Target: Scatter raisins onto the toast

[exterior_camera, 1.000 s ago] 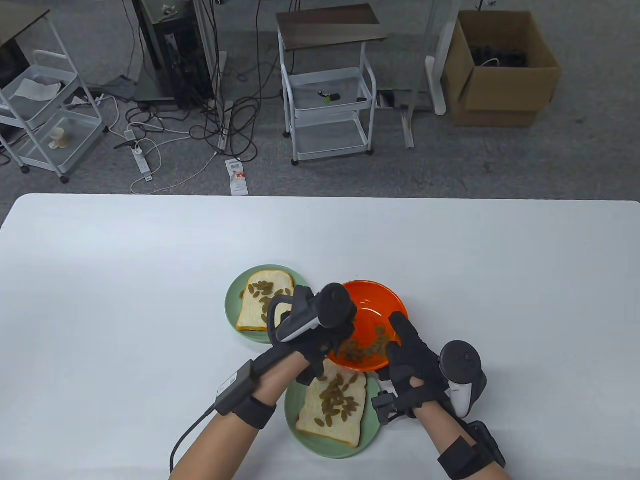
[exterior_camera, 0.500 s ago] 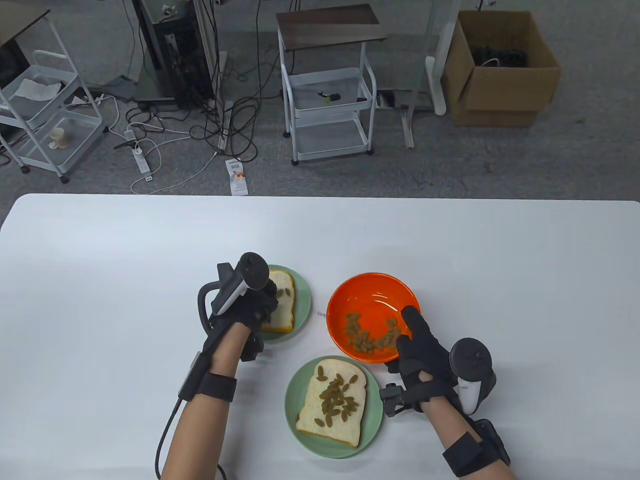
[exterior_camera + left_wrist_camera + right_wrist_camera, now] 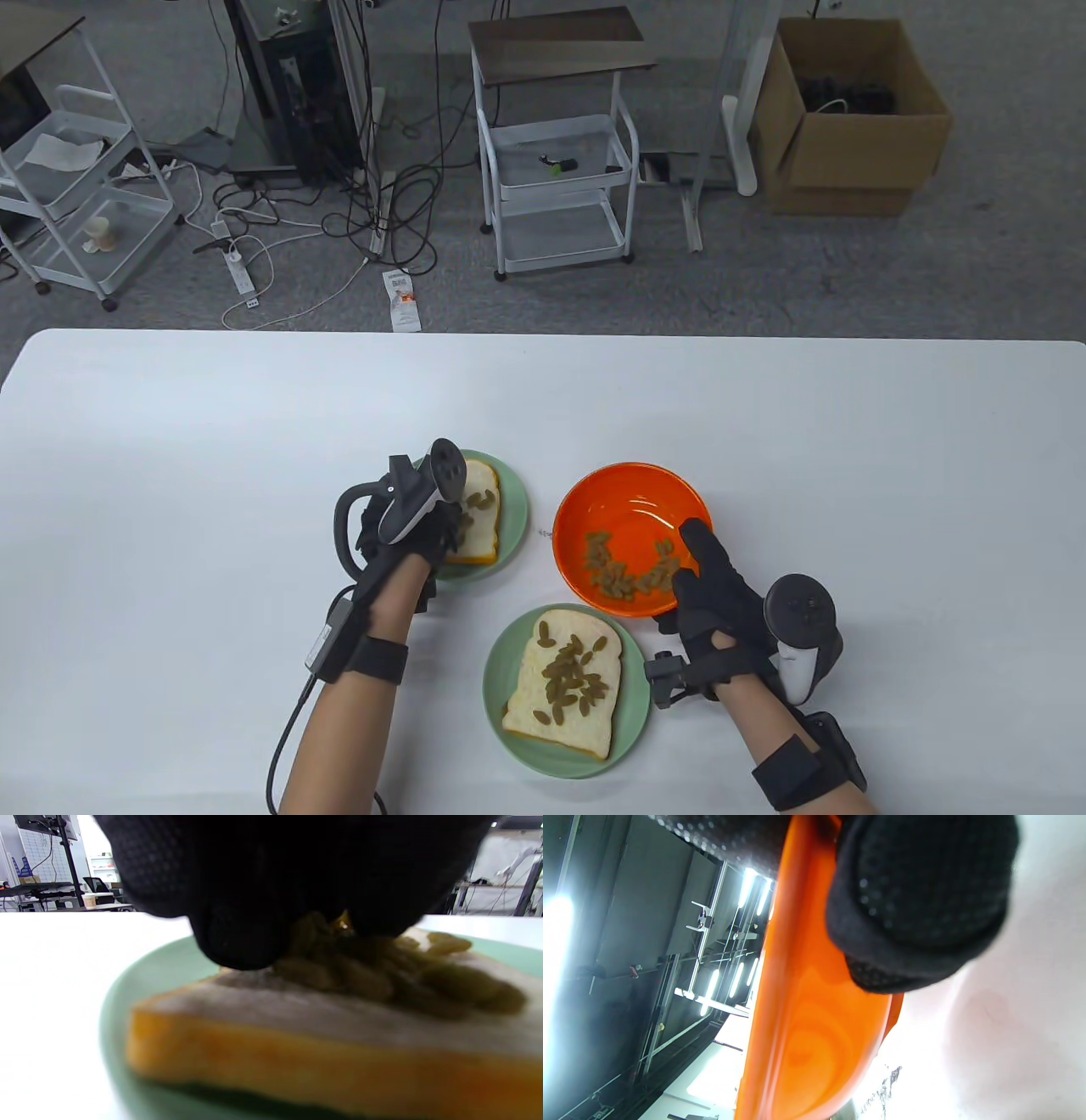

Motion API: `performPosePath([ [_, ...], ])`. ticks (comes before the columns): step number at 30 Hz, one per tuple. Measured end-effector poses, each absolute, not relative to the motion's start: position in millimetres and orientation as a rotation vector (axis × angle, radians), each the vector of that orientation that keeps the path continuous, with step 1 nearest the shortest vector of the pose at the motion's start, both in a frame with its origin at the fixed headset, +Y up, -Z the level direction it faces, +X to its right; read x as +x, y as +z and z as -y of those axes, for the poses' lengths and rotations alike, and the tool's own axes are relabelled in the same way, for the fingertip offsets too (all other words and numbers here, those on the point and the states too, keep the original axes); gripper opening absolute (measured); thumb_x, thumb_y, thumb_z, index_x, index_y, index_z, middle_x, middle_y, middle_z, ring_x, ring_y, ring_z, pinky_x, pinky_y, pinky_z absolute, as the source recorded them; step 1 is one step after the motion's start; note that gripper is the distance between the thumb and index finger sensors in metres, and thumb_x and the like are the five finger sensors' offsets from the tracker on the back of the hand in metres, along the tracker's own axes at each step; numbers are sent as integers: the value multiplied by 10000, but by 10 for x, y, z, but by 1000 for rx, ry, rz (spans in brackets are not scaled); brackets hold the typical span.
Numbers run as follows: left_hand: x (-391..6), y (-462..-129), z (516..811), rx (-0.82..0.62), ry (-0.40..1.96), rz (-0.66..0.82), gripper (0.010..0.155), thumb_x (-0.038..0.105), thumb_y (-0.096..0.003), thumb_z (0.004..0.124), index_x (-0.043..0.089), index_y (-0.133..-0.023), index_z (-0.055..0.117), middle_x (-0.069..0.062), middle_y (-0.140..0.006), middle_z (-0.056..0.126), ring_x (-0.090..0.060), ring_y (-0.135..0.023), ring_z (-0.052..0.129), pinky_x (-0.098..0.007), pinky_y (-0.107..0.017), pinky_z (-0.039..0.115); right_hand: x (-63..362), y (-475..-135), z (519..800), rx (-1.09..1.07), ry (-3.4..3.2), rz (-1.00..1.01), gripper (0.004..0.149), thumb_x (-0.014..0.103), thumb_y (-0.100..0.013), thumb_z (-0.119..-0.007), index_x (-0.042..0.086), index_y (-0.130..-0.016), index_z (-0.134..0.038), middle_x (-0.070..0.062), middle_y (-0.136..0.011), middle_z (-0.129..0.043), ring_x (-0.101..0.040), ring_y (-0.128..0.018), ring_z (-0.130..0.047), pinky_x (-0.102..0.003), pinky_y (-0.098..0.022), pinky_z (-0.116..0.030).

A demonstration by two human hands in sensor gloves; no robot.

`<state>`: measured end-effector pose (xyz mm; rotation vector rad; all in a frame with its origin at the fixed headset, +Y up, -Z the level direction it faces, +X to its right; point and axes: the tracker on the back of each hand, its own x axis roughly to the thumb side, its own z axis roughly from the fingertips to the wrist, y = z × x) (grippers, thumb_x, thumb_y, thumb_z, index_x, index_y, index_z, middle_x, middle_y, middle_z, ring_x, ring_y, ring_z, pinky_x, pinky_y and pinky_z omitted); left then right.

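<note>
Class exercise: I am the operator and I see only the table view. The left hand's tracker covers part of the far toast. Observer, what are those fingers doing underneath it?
Observer: In the left wrist view the left hand has its fingertips bunched right above a pile of raisins on the far toast, with a raisin or two between them.
Operator: And the right hand on the orange bowl?
Observer: The right wrist view shows the right hand gripping the orange bowl: one finger lies against its outer wall, and the rim runs between the fingers.
Operator: Is the far toast flat?
Observer: Yes, flat on its green plate, crust edge towards the camera.
</note>
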<state>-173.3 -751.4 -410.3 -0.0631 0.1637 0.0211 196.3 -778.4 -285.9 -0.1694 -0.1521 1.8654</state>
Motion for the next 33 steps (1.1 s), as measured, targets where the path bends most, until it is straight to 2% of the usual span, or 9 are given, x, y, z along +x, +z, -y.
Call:
performPosePath([
  [2,-1740,-4103,7514,-21,89,-146,513,545,-394,961,381,-875,898,65,-809,1001,-98,-474,1138,-223,-355,994,1959,-2857,7784,-166,1862,148,571,148,-468,-811,90,-1021,-684,-408,-945,-667,-394,-236,-1058,-310,-111,-984],
  [4,-1746,-4116,7513,15,172,-73,461,442,-429,949,394,-884,886,70,-826,991,-76,-480,1138,-209,-365,999,1957,-2856,7785,-163,1860,147,568,152,-469,-812,92,-1020,-688,-407,-945,-668,-395,-235,-1057,-309,-111,-984],
  [7,-1747,-4106,7503,71,195,-40,413,342,-461,909,415,-867,895,100,-824,997,-101,-554,1126,-253,-425,990,1958,-2856,7785,-161,1861,147,568,156,-469,-812,95,-1020,-688,-407,-946,-668,-394,-235,-1057,-310,-112,-983],
  [10,-1730,-4115,7528,41,131,-5,410,338,-473,876,448,-868,884,147,-852,990,-154,-740,1056,-360,-571,909,1957,-2856,7788,-160,1865,148,567,154,-470,-812,95,-1020,-689,-408,-945,-667,-396,-236,-1055,-311,-112,-982],
  [13,-1714,-4124,7578,-7,102,21,427,387,-449,918,458,-869,878,168,-876,972,-178,-886,960,-440,-702,805,1951,-2855,7791,-157,1868,146,566,155,-470,-811,95,-1020,-690,-406,-947,-667,-397,-237,-1054,-312,-112,-982],
  [19,-1668,-4118,7601,-9,64,36,546,510,-425,909,472,-957,794,166,-1014,864,-201,-1026,824,-525,-796,684,1936,-2851,7790,-149,1870,140,566,155,-469,-811,98,-1019,-692,-408,-947,-667,-399,-238,-1053,-315,-113,-980],
  [23,-1669,-4103,7505,-3,173,56,517,519,-458,844,457,-968,793,146,-1032,857,-222,-999,852,-535,-781,696,1936,-2853,7785,-147,1866,140,564,155,-470,-811,101,-1019,-694,-404,-948,-668,-400,-240,-1051,-316,-115,-978],
  [26,-1678,-4064,7365,35,215,52,471,534,-464,829,442,-925,844,134,-966,924,-218,-928,922,-516,-749,739,1936,-2854,7784,-147,1864,141,565,156,-470,-810,100,-1020,-693,-405,-948,-667,-401,-240,-1051,-317,-115,-978],
  [33,-1303,-3810,6953,43,254,219,569,630,-452,837,417,-979,812,43,-1053,844,-245,-857,962,-467,-669,813,1884,-2845,7794,-128,1866,116,572,156,-470,-808,95,-1025,-682,-412,-954,-650,-413,-254,-1047,-328,-127,-977],
])
